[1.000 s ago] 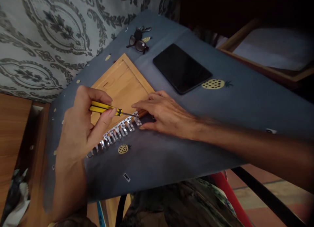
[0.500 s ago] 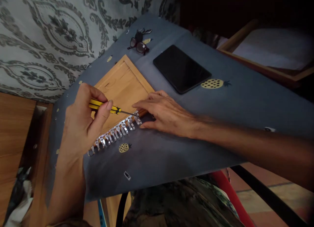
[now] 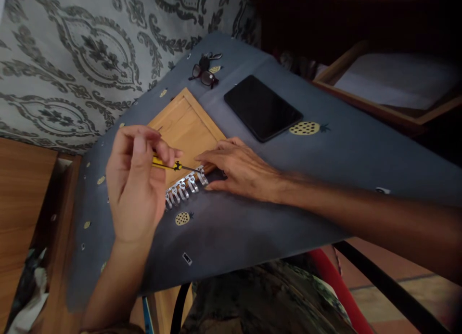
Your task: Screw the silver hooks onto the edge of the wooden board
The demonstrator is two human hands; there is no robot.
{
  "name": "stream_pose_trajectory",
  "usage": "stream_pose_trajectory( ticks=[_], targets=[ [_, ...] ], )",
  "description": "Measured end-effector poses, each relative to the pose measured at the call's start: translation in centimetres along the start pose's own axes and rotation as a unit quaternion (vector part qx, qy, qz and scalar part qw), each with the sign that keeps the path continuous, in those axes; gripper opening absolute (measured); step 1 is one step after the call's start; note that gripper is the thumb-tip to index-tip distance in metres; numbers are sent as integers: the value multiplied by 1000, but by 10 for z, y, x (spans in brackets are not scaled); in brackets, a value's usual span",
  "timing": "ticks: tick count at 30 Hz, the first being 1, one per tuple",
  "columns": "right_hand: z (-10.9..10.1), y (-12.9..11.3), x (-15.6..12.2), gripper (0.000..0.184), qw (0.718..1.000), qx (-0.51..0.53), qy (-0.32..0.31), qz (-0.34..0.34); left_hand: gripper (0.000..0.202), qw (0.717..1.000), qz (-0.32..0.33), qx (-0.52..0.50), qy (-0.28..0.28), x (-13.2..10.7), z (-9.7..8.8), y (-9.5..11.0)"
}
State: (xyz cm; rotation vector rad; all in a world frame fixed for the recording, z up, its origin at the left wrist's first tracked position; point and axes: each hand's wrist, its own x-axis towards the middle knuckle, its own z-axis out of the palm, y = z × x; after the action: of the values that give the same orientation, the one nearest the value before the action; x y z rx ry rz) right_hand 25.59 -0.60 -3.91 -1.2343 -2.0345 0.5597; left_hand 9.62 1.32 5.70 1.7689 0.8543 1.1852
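My left hand (image 3: 135, 185) is closed round a small screwdriver (image 3: 169, 165) with a yellow and black handle, its thin shaft pointing right. The tip meets the rightmost of a row of silver metal hooks (image 3: 186, 185) fixed along the near edge of a wooden board (image 3: 184, 127). My right hand (image 3: 240, 168) lies on the blue cloth at the board's right corner, fingers stretched out and pressing beside that hook. The left hand hides the left part of the hook row.
A black tablet (image 3: 263, 107) and a pair of glasses (image 3: 204, 75) lie further back on the blue pineapple-print tablecloth (image 3: 325, 156). A patterned curtain (image 3: 72, 59) hangs to the left. A wooden tray (image 3: 390, 83) sits at the right, and a red chair part (image 3: 330, 286) shows below the table.
My left hand has lifted and turned over the screwdriver handle, fingers now on top, covering more of the hook row. The right hand has stayed in place. The view shifted slightly.
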Motion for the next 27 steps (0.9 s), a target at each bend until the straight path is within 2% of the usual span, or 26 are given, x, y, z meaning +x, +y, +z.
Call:
stream_pose_trajectory(
  ticks=[2,5,11,13,19,24,27],
  targets=[
    [0,-1,0,40,1000,2,-2,2,24,999,-30,-10,27,0,15,2],
    [-1,-1,-1,41,1000,4,-6,0,35,998,-14,-13,55,6,23,0],
    [0,0,0,37,1000,0,-6,1,36,1000,-14,-5,-12,15,11,-7],
    [0,0,1,39,1000,-3,-9,3,34,999,-15,-42,-4,14,9,-8],
    [1,0,1,45,1000,-10,-10,6,36,987,-24,-133,82,12,15,-9],
    [-3,-4,0,48,1000,2,-17,4,44,991,-27,-119,59,17,20,-9],
    [-5,-5,0,47,999,20,-21,14,42,993,-23,-102,57,21,18,-10]
  ],
)
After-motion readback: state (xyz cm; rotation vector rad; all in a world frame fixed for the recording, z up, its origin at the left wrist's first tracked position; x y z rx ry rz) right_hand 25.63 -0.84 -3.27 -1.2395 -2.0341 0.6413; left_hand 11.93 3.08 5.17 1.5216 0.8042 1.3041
